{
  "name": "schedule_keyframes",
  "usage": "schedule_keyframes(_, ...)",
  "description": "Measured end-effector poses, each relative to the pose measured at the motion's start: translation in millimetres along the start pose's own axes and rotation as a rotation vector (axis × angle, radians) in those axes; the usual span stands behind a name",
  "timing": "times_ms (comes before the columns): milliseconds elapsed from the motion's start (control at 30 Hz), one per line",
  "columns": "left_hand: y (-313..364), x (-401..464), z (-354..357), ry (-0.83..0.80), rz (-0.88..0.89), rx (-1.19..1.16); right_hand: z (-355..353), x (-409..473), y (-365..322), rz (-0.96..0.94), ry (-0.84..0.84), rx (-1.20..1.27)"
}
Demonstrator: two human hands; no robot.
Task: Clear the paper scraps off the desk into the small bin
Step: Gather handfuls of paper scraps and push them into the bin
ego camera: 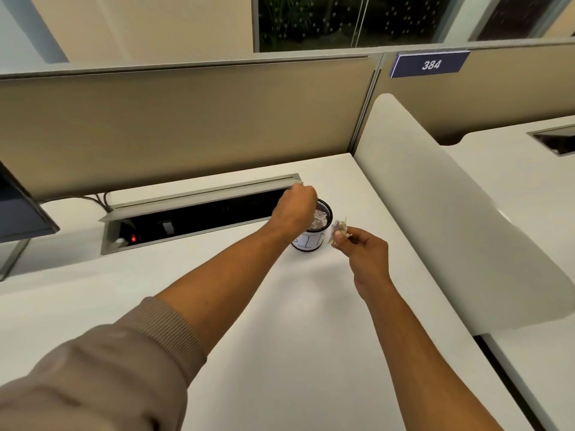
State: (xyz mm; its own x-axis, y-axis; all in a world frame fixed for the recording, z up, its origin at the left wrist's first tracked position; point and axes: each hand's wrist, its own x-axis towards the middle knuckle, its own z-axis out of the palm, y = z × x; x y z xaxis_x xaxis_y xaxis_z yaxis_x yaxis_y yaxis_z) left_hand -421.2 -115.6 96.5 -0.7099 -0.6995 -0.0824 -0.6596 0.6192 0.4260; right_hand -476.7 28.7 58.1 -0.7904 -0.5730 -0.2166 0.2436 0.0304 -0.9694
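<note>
A few crumpled paper scraps (340, 229) are pinched in the fingertips of the right hand (362, 248), held in the air just to the right of the small bin (311, 241) and about level with its rim. The bin is a dark mesh cup with a white label marked "BIN", standing on the white desk (280, 321); more crumpled white paper (320, 219) already lies inside it. The left hand (294, 209) hangs over the bin's left rim with its knuckles up and fingers curled downward toward the opening; I cannot tell from here whether those fingers hold anything.

Just left of the left hand, and running away from it along the back of the desk, is an open cable tray (193, 219) with its grey lid tipped up and a small red light glowing near its far left end. Behind it rises a tan partition (186, 119). To the right of the right hand stands a white divider (451, 219), and beyond that a plate reading 384 (431, 64). A dark monitor corner (18, 209) shows at far left.
</note>
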Motion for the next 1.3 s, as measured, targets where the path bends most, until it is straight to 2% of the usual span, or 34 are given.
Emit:
schedule_keyframes(100, 10.0, 5.3, 9.2, -0.079, 0.041, 0.143, 0.6, 6.3, 5.1, -0.011, -0.002, -0.016)
schedule_keyframes(233, 13.1, 14.4, 16.0, -0.142, 0.047, 0.184, 2.4, 13.0, 8.5, -0.008, 0.009, -0.037)
schedule_keyframes(567, 9.4, 14.7, 8.2, -0.204, 0.06, 0.152, 9.5, 19.8, -4.8, -0.028, -0.005, -0.088)
schedule_keyframes(900, -1.3, 24.1, -24.4, -0.238, 0.205, 0.048, 15.3, 25.6, -23.5, -0.039, -0.02, -0.197)
schedule_keyframes(1000, -7.3, 25.8, -25.8, -0.186, 0.152, -0.022, 15.4, 28.5, -25.4, -0.047, -0.027, -0.213)
schedule_keyframes(1133, -15.3, 27.6, -17.9, 0.013, 0.054, -0.086, 18.1, 33.3, -27.3, -0.067, -0.015, -0.286)
schedule_keyframes(1233, -23.5, 26.2, -12.1, 0.122, -0.039, -0.129, 25.6, 41.5, -30.8, -0.192, -0.006, -0.596)
schedule_keyframes(1300, -29.6, 24.7, -6.5, 0.126, -0.092, -0.143, 36.7, 47.1, -33.1, -0.297, -0.063, -0.842)
